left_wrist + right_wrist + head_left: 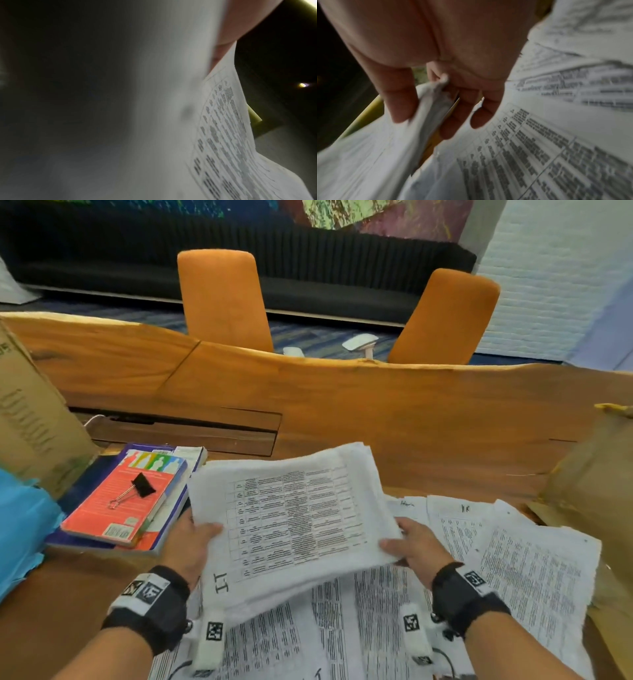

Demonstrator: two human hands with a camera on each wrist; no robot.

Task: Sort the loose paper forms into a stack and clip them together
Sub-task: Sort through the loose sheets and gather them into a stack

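A stack of printed paper forms (291, 518) with a table on its top sheet is lifted above the wooden table (428, 422). My left hand (191, 537) grips its left edge, thumb on top. My right hand (411, 546) pinches its right edge, thumb above and fingers (452, 121) below the sheets (368, 162). In the left wrist view the stack (171, 94) fills the frame and only a bit of the hand (240, 24) shows. More loose forms (513, 563) lie spread on the table beneath and to the right. A black binder clip (138, 486) rests on a red book (120, 505).
The red book tops a pile of books (164, 522) at the left. A cardboard box (30, 412) and blue fabric (20, 525) stand further left. Brown paper packaging (596, 491) sits at the right. Two orange chairs (222, 299) stand behind the table.
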